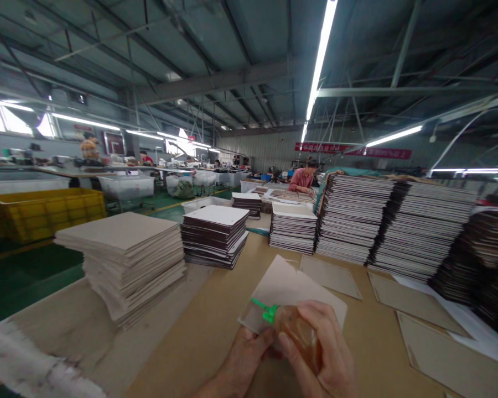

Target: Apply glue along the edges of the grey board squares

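Observation:
My right hand [330, 345] is wrapped around a soft squeeze bottle [299, 329] of amber liquid, tipped on its side. Its green nozzle [262, 308] points left, over the near left corner of a pale board [280, 282]. My left hand [247, 351] grips that board by its near edge, thumb on top, holding it tilted above the table. Part of the board is hidden behind the bottle and my right hand.
Stacks of bare boards [124, 235] and dark-edged boards [216, 237] stand to the left. Tall stacks [352, 221] line the right. Single boards [332, 275] lie flat on the brown tabletop [182, 337]. A person in a red shirt [302, 179] works beyond.

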The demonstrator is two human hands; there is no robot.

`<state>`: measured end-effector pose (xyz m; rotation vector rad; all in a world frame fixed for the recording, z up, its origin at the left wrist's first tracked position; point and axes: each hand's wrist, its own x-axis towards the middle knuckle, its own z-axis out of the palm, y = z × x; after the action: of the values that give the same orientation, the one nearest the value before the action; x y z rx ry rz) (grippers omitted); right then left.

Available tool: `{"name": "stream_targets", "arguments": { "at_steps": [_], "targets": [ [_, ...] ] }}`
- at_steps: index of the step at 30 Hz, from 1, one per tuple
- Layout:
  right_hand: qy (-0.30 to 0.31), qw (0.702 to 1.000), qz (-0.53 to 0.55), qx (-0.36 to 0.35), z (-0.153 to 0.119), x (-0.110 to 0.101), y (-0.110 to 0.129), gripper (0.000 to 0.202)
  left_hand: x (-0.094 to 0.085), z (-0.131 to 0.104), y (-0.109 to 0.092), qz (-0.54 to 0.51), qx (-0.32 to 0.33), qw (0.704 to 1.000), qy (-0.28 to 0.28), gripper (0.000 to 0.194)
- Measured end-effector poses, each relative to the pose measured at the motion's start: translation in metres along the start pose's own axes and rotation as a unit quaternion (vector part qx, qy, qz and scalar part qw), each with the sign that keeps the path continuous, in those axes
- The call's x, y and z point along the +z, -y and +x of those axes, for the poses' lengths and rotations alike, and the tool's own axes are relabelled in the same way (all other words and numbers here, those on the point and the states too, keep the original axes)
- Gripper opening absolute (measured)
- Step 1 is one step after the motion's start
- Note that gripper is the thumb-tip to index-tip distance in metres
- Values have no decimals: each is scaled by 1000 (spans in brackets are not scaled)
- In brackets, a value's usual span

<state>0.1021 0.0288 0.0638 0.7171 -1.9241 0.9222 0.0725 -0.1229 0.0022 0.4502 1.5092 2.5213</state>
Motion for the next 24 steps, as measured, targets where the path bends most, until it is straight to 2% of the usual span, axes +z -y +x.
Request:
{"name": "stream_targets", "arguments": {
  "at_steps": [3,6,8,11,19,24],
  "targets": [
    [-11,1000,-7,6,0,-1,-2,29,1,0,0,8,-8,1000,-23,39],
    [21,1000,20,-2,-5,1,1,29,6,-1,-6,0,-6,1000,-7,38],
    [32,999,41,10,-10,4,6,28,11,-2,-13,13,6,1000,6,37],
    [43,997,54,33,-18,9,12,27,17,-4,-22,66,37,997,-5,36],
    [18,995,56,75,-24,11,10,29,15,-2,-21,69,64,995,-6,33],
    [-1,995,56,82,-23,10,10,27,18,-3,-23,39,22,999,8,38]
  ]
}}
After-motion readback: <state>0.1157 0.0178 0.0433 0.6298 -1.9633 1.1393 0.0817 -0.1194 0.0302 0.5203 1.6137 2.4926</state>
